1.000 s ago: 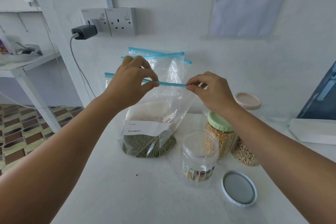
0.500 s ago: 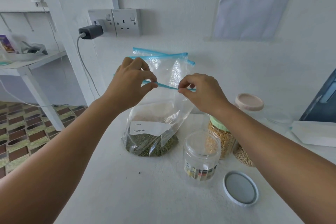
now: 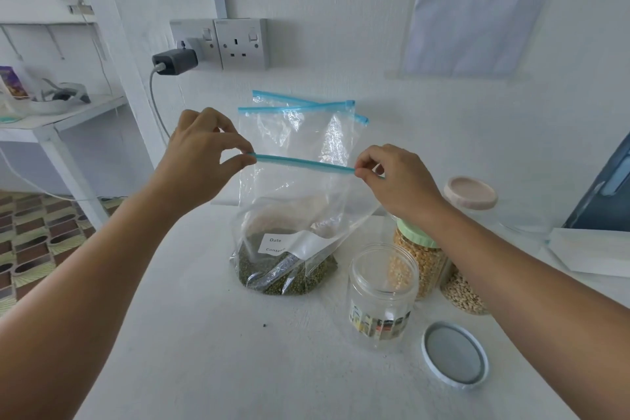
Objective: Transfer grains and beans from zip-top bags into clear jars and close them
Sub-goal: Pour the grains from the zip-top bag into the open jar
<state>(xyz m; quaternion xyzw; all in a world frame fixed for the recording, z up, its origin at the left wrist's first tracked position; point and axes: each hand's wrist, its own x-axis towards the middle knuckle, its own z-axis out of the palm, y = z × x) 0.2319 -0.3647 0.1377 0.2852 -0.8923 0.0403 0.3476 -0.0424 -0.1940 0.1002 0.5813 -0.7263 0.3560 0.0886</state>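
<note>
Both hands, left point(image 3: 201, 160) and right point(image 3: 397, 177), pinched clear mung-bean bag's point(image 3: 289, 215) blue zip strip point(image 3: 303, 163) | risk: sudden parting, beans spilling across white tabletop point(image 3: 218, 351).

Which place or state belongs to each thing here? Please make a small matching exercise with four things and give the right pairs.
Things:
1. zip-top bag
2. empty clear jar
3. white lid
4. green-lidded jar

States:
A. lies flat on the table, on no jar
B. closed, filled with yellow grains
C. open at the top, with nothing inside
D. holds green beans; its blue zip strip is pinched by the left hand and right hand

Pairs: 1-D, 2-C, 3-A, 4-B
</note>
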